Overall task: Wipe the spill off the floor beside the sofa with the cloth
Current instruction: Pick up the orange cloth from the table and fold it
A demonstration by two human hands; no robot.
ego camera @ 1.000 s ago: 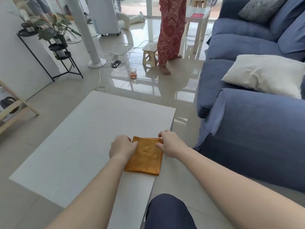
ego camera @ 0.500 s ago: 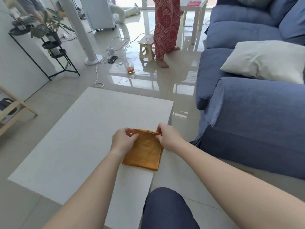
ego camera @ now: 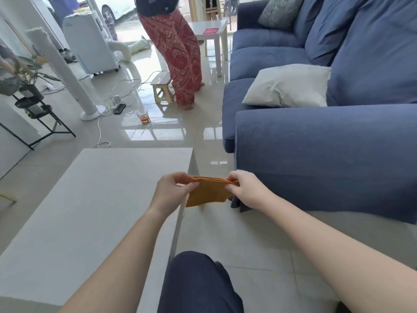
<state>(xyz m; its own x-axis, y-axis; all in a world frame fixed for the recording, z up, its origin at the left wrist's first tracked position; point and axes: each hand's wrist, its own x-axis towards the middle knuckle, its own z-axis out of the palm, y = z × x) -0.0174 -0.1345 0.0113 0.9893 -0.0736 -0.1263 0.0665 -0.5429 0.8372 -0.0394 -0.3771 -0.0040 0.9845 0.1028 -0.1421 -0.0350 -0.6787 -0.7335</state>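
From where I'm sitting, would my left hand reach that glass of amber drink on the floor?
Probably not. The left hand pinches the folded orange cloth, and the glass stands far beyond the white table.

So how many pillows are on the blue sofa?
2. A white pillow lies on the seat near the middle of the sofa. A grey patterned pillow leans in the far corner. The frame cuts off the sofa's right side, so more may be hidden.
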